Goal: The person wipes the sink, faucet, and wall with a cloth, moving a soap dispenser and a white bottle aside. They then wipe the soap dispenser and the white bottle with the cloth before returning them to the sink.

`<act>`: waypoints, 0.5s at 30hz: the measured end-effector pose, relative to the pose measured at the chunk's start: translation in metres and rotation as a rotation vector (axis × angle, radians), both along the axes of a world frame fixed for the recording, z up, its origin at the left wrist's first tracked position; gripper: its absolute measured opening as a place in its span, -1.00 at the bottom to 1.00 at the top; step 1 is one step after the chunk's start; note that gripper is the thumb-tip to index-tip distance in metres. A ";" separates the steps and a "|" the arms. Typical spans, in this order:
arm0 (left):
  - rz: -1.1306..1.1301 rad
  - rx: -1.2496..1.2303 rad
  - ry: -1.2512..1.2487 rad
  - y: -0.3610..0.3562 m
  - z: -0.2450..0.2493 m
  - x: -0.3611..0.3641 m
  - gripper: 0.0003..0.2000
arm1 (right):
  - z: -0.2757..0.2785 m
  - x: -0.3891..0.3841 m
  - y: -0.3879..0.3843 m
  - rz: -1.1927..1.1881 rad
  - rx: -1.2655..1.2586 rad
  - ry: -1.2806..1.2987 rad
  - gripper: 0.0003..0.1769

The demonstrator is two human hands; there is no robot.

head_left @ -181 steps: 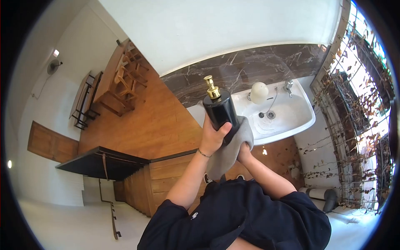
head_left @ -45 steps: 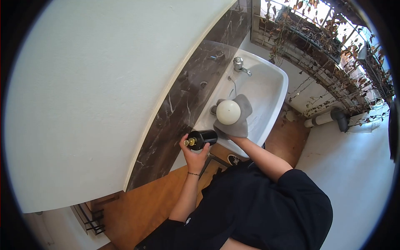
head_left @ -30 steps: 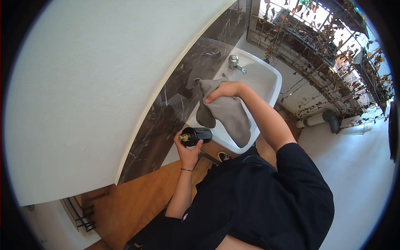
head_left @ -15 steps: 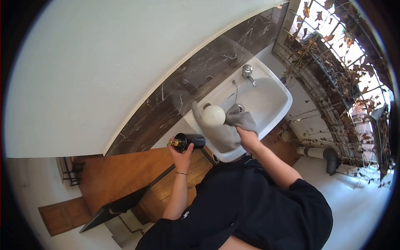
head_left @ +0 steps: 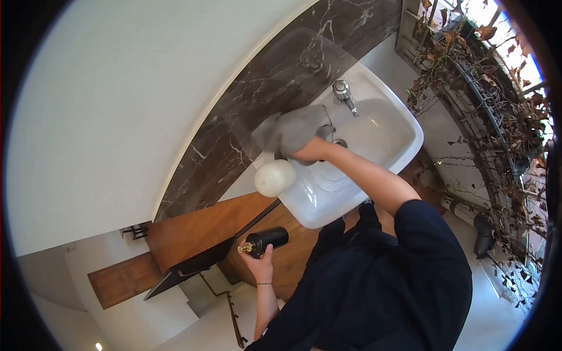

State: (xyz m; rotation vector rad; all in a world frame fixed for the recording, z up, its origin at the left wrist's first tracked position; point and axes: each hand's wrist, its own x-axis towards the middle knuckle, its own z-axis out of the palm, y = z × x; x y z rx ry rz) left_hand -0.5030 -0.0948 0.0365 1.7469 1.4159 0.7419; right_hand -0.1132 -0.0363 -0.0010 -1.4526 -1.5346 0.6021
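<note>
My left hand (head_left: pixel 260 267) is wrapped round a black soap dispenser (head_left: pixel 272 238) with a gold pump, held tilted on its side in front of the white sink (head_left: pixel 328 202). Closed on a grey cloth (head_left: pixel 295 128), my right hand (head_left: pixel 310 151) reaches across the sink. The cloth lies bunched over the sink's back ledge and against the dark marble splashback (head_left: pixel 219 140), slightly blurred. A round cream-white ball (head_left: pixel 275 178) shows at the sink's left end; what supports it is hidden.
A chrome tap (head_left: pixel 344 96) stands at the back of the sink, near the drain (head_left: pixel 339 143). Dry climbing vines (head_left: pixel 468 88) cover a window grille on the right. Below left is a wooden floor (head_left: pixel 193 234) beside a black panel (head_left: pixel 199 266).
My right hand has swept the grey cloth from the sink's front left part to the back ledge and splashback. The dispenser, still in my left hand, is lower in view. My view has shifted.
</note>
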 end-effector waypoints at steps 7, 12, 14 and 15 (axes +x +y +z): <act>0.081 -0.039 0.078 -0.022 0.010 0.000 -0.23 | -0.037 -0.018 0.044 0.112 -0.269 0.389 -0.33; 0.007 -0.087 0.096 -0.028 0.010 0.012 -0.23 | 0.012 -0.004 0.020 0.135 -0.758 0.598 -0.27; -0.041 -0.094 0.100 -0.026 0.005 0.011 -0.23 | -0.016 -0.018 0.016 0.174 -0.617 0.824 -0.29; -0.045 -0.094 0.103 -0.023 0.000 0.009 -0.23 | -0.033 -0.025 0.019 0.208 -0.470 1.040 -0.32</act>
